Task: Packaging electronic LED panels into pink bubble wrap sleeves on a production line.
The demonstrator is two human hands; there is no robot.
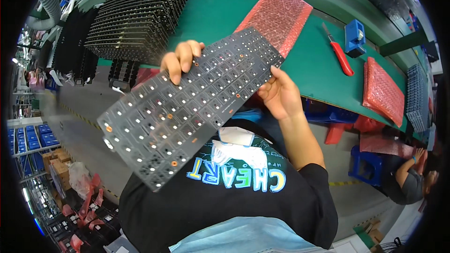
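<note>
A long black keyboard circuit board (201, 98), dotted with white spots and a few orange-ringed holes, is held up tilted in front of my chest. Curled over its far long edge are the fingers of my left hand (180, 60); the board hides the rest of that arm. My right hand (282, 93) pinches the near edge close to the right end, thumb on top. Behind that right end, a red bubble-wrap bag (281, 14) lies flat on the green table (211, 11), partly covered by the board.
A tall stack of similar boards (136, 18) stands at the far left. On the table's right lie a red utility knife (341, 57), a blue tool-like block (355, 38), folded red bubble wrap (382, 93) and stacked grey-blue trays (416, 96). Another person (410, 180) is near a blue stool (363, 166).
</note>
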